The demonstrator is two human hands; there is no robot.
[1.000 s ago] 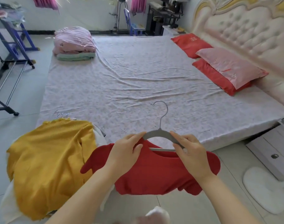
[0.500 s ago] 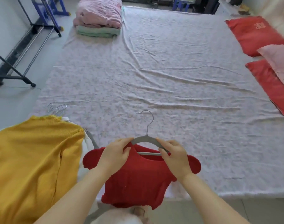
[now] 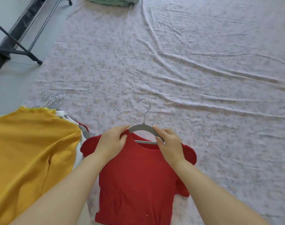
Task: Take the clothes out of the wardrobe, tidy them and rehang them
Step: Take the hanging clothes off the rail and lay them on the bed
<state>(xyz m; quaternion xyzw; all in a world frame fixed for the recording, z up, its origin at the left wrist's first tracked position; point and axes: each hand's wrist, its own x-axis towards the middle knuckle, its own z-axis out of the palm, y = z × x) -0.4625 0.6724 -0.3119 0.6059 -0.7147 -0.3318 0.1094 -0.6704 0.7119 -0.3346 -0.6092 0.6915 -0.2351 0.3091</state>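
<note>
Left hand (image 3: pixel 111 141) and right hand (image 3: pixel 170 144) reached forward side by side, fingers curled round the shoulders of a grey hanger (image 3: pixel 142 127), red top (image 3: pixel 138 181) on it, over the bedsheet (image 3: pixel 187 70).

Left hand (image 3: pixel 113 140) and right hand (image 3: pixel 170 143) curl, gripping.

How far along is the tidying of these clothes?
Probably early. Done: clothes are out on the bed. In hand: left hand and right hand grip the grey hanger inside the red top. Left: the pile under the yellow top by hanger hooks, and all rehanging.
</note>
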